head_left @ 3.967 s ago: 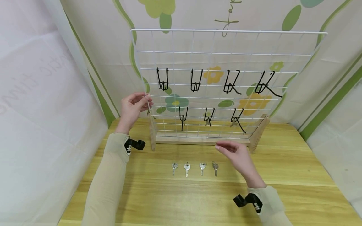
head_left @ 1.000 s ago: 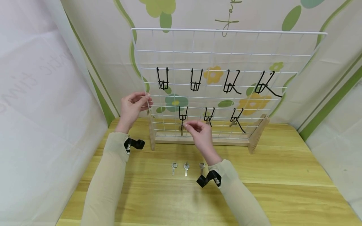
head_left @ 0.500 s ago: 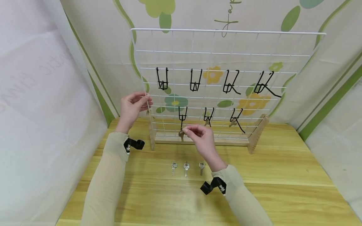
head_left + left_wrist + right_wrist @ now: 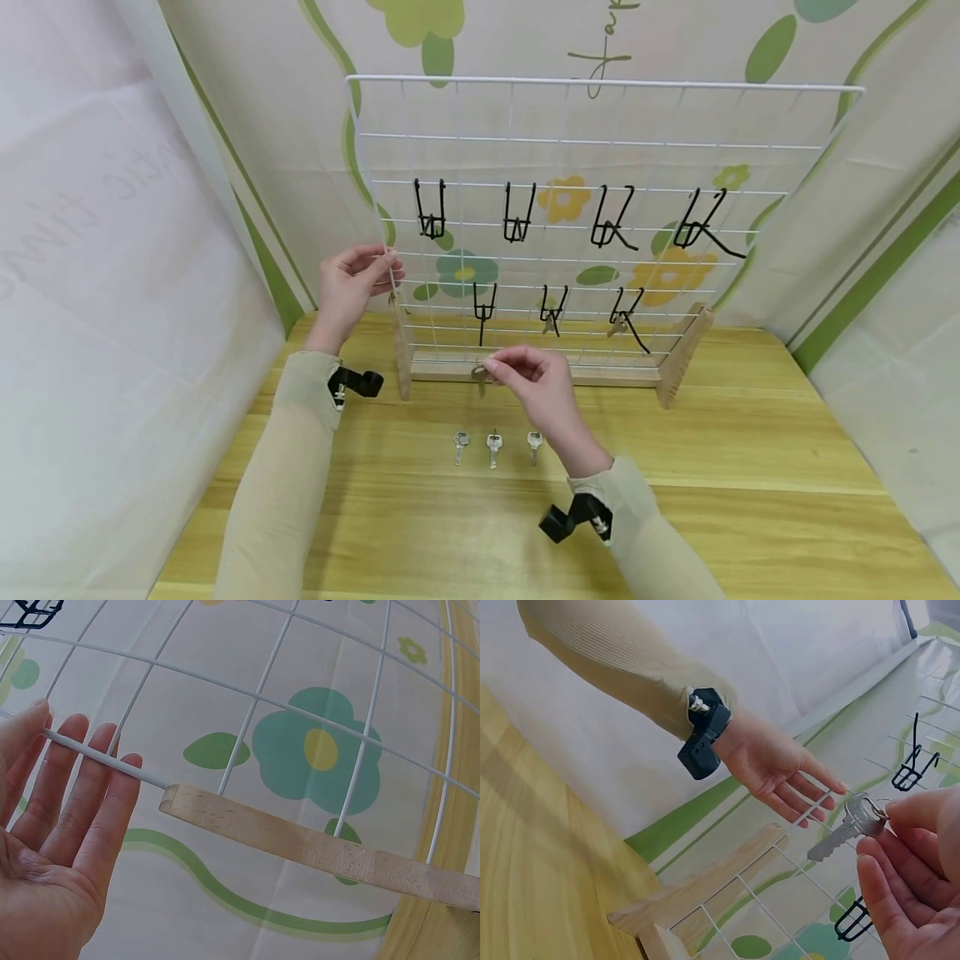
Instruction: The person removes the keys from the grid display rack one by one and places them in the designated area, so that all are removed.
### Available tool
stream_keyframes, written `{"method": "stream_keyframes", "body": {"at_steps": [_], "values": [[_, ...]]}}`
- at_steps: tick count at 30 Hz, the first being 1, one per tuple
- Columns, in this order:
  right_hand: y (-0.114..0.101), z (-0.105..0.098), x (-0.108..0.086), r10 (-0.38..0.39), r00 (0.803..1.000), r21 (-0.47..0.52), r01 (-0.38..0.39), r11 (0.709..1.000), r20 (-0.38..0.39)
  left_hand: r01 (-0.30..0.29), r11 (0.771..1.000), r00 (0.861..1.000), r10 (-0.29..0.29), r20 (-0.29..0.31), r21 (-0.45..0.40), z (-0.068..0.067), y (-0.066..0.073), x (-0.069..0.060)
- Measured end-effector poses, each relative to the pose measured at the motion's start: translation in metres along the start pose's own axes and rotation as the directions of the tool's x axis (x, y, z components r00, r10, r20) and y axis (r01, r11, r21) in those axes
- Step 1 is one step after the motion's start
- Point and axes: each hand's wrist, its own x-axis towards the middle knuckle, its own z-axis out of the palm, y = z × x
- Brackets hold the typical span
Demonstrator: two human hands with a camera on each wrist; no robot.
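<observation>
My right hand (image 4: 542, 393) pinches a key (image 4: 481, 379) by its small ring, in front of the rack's wooden base and below the lower left hook (image 4: 484, 313). The right wrist view shows the key (image 4: 847, 827) dangling from the ring between thumb and forefinger. My left hand (image 4: 351, 287) holds the left edge wire of the white grid rack (image 4: 600, 82); in the left wrist view the thumb and fingers of this hand (image 4: 67, 802) are around the wire. Three keys lie in a row on the table: one left (image 4: 461, 448), one middle (image 4: 494, 450), one right (image 4: 534, 447).
Four black hooks hang in the upper row, the leftmost (image 4: 431, 218) near the rack's left side. Keys hang on the lower middle hook (image 4: 552, 317) and lower right hook (image 4: 624, 320). Wooden feet (image 4: 684, 357) support the rack on the table (image 4: 780, 450), before a patterned cloth.
The rightmost key of the table row was picked up. Over the last second my right hand has moved down from the lower left hook with a key. My left hand has stayed put.
</observation>
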Motion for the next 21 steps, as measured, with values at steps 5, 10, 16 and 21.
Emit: {"method": "stream_keyframes", "body": {"at_steps": [5,10,16,21], "values": [[0.007,-0.001,-0.010,0.025,0.999,0.009,-0.026,1.000,0.047,0.003,1.000,1.000,-0.003,0.001,0.003,0.000,0.000,0.000],[0.021,-0.001,-0.021,0.073,0.994,0.013,-0.074,0.997,0.079,0.008,1.000,1.000,-0.008,0.002,0.003,0.000,0.001,0.000],[0.044,0.003,-0.035,0.181,0.975,0.026,-0.186,0.982,0.125,0.008,1.000,1.000,-0.008,0.001,0.000,0.000,0.001,0.000],[0.064,0.009,-0.048,0.230,0.957,0.003,-0.234,0.972,0.177,0.008,1.000,1.000,-0.008,0.000,-0.004,0.000,0.001,0.000]]}}
